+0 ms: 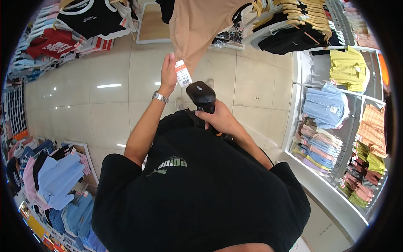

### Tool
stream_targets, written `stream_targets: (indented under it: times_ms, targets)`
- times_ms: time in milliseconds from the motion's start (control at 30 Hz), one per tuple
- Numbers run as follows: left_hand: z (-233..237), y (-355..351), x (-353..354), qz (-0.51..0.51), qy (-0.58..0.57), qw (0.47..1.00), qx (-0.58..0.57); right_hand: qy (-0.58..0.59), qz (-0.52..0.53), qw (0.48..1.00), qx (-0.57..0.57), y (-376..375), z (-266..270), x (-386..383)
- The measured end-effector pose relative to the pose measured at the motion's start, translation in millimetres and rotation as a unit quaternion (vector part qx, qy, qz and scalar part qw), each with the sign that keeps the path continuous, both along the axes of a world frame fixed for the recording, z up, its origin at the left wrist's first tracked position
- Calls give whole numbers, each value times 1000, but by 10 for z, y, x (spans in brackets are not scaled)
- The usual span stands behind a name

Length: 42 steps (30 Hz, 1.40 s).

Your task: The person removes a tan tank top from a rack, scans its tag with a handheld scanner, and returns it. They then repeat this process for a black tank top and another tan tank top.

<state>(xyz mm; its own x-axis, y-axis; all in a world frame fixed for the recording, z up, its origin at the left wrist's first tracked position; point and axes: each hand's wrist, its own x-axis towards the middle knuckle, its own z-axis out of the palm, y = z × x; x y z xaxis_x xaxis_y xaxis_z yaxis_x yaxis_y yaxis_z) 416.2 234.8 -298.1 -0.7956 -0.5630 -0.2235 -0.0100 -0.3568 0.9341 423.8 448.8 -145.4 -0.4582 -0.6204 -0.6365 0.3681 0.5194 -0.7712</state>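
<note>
A beige garment (195,27) hangs in front of me, its lower end tapering down between my hands. Its white and orange price tag (183,74), printed with a barcode, is pinched in my left hand (169,74), which wears a silver watch at the wrist. My right hand (221,118) wraps around the handle of a black barcode scanner (201,93). The scanner's head is just below and right of the tag, apart from it. Part of the handle is hidden by my fingers.
Black tops on wooden hangers (294,33) hang at the upper right, and printed T-shirts (54,42) at the upper left. A wall shelf (350,94) with shirts stands on the right. Folded jeans and a blue shirt (61,178) are at the lower left. Tiled floor (113,101) lies below.
</note>
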Motion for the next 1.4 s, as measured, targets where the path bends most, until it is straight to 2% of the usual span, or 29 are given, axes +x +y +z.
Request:
stream_targets:
  times_ms: [100, 400, 433, 533, 633, 667, 733, 767, 833, 867, 967, 1100, 1267, 1367, 1400]
  targets:
    - [29, -12, -32, 10, -19, 999, -46, 14, -13, 1000, -22, 34, -118, -13]
    - [-541, -390, -270, -58, -111, 975, -184, 152, -55, 986, -41, 171, -467, -203]
    - [-701, -466, -331, -66, -106, 976, -180, 173, -57, 982, -40, 193, -512, -260]
    - [-733, -621, -466, -114, -145, 979, -88, 163, -80, 983, -32, 224, -475, -463]
    - [-876, -787, -637, -88, -176, 905, -376, 160, -96, 982, -26, 269, -490, -710]
    - [-843, -804, -700, -45, -174, 894, -410, 162, -98, 982, -26, 287, -491, -799]
    - [-302, -718, -853, 44, -171, 863, -473, 165, -114, 979, -46, 340, -606, -969]
    - [144, -643, -951, 64, -127, 871, -470, 165, -122, 977, -57, 344, -639, -1073]
    - [733, -597, -1233, 107, -14, 841, -530, 155, -122, 980, -28, 317, -539, -1298]
    - [977, -576, -1359, 126, 40, 821, -555, 147, -121, 982, -12, 319, -500, -1377]
    - [1693, -571, -1791, 163, 84, 730, -659, 203, -114, 971, -56, 290, -500, -1658]
    - [1922, -720, -2223, 107, 43, 692, -713, 192, -92, 976, -51, 294, -184, -2004]
    - [1903, -841, -2345, 60, 74, 726, -681, 224, -65, 970, -70, 483, -283, -2336]
    - [1974, -792, -2346, 63, 101, 739, -663, 182, -77, 979, -44, 562, -264, -2459]
    - [2003, -771, -2328, 54, 94, 759, -642, 181, -81, 979, -52, 593, -290, -2493]
